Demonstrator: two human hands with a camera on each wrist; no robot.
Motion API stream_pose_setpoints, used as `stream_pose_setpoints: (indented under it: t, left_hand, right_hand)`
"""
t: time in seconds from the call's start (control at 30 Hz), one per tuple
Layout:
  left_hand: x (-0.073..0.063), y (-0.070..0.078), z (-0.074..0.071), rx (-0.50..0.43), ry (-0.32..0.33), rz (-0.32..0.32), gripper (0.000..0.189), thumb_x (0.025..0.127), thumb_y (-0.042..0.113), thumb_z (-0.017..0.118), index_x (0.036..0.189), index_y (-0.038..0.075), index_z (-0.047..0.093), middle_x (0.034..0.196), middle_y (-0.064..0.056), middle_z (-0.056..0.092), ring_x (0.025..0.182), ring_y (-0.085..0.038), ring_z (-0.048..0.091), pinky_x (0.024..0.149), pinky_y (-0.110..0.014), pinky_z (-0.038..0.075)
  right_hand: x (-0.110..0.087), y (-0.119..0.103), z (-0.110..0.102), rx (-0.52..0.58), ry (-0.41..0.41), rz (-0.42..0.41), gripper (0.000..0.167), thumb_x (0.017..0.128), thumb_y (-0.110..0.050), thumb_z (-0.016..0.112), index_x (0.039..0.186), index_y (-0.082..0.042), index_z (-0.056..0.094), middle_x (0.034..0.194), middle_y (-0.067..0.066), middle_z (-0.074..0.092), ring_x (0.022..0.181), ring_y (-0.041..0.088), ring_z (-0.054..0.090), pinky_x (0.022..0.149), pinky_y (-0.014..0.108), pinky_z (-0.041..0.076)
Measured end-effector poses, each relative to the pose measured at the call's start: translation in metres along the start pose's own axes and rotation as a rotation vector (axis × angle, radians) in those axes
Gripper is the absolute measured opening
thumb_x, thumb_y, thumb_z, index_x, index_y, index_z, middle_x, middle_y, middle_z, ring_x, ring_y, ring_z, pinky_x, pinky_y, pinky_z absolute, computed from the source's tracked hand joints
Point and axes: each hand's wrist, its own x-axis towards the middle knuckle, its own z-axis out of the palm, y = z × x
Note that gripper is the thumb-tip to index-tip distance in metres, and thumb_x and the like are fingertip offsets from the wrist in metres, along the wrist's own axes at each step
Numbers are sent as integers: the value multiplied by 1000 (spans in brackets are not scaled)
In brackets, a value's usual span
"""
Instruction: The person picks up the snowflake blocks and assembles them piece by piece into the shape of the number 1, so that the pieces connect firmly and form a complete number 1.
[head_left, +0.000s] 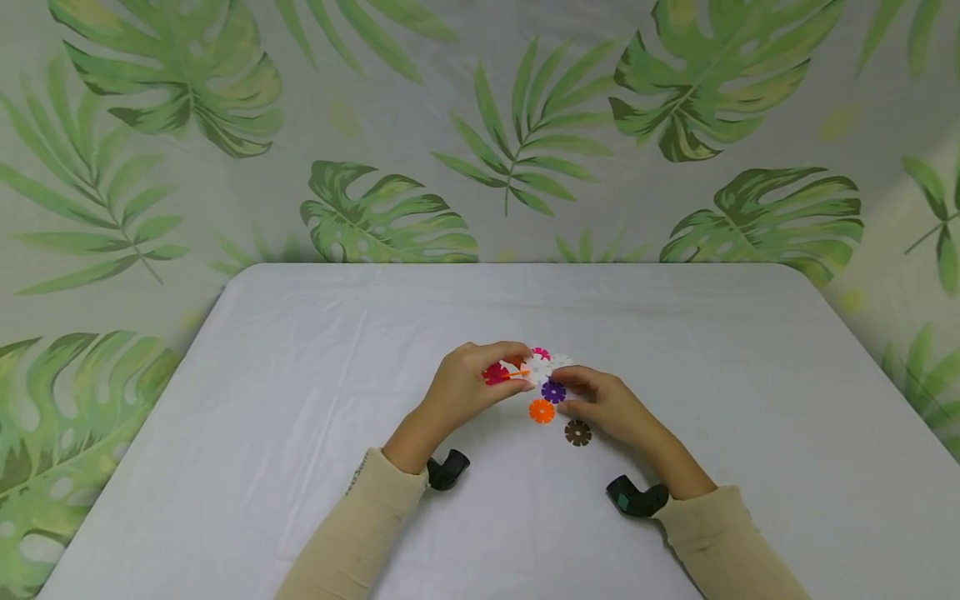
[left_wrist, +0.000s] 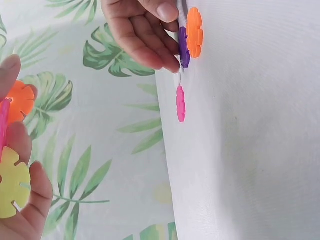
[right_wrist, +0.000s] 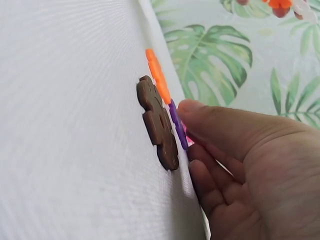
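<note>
My left hand [head_left: 472, 375] grips a small cluster of joined, notched plastic snowflake discs, held above the table. Within the cluster are a pink disc [head_left: 496, 374], a white disc [head_left: 537, 369], an orange disc [left_wrist: 21, 100] and a yellow disc [left_wrist: 12, 185]. Low over the table, my right hand [head_left: 607, 408] reaches to loose discs, thumb and fingers apart beside a purple disc [head_left: 554, 392]. Whether its fingertips touch that disc is unclear. Close by lie an orange disc [right_wrist: 158, 76], a brown disc [right_wrist: 157, 122] and a pink disc [left_wrist: 181, 104]. Another white disc [head_left: 560, 361] is partly hidden.
A white cloth covers the table [head_left: 300, 375]. Behind its far edge hangs a leaf-patterned backdrop [head_left: 540, 233]. Black wrist devices, one at the left wrist [head_left: 448, 470] and one at the right wrist [head_left: 636, 497], jut inward from beige sleeves.
</note>
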Motion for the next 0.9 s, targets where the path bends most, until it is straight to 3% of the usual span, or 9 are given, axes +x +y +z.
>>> stream_pose_setpoints:
  t: [0.27,0.57,0.77,0.9]
  left_hand:
    - [0,1,1,-76,-38,-45,39,71,17,77,105,7,62,86,0,65,77,-5,57,60,-10,40]
    - [0,1,1,-70,-43,-44,41,69,18,79,106,8,65,88,0,66,81,-11,61,74,-13,43]
    - [0,4,0,-49,-56,-60,39,71,19,78,106,8,65,86,0,66,78,-13,61,65,-12,42]
    - [0,4,-1,-30,-62,-64,39,71,20,77,106,8,64,86,0,66,76,-14,61,60,-13,41]
  right_hand:
    - [1,0,1,-25,-2,-1,34,82,-12,66,116,-10,58,114,3,57,108,23,51,91,41,39]
    - [1,-2,1,-76,3,18,36,80,-10,69,113,-7,57,108,5,55,96,21,51,85,38,43]
    - [0,-6,-1,-118,37,-15,31,77,-9,71,106,-8,60,97,3,54,82,17,48,72,29,45]
    - [0,-5,-2,-94,57,-22,28,78,-9,71,104,-10,61,96,1,57,81,17,51,71,29,46]
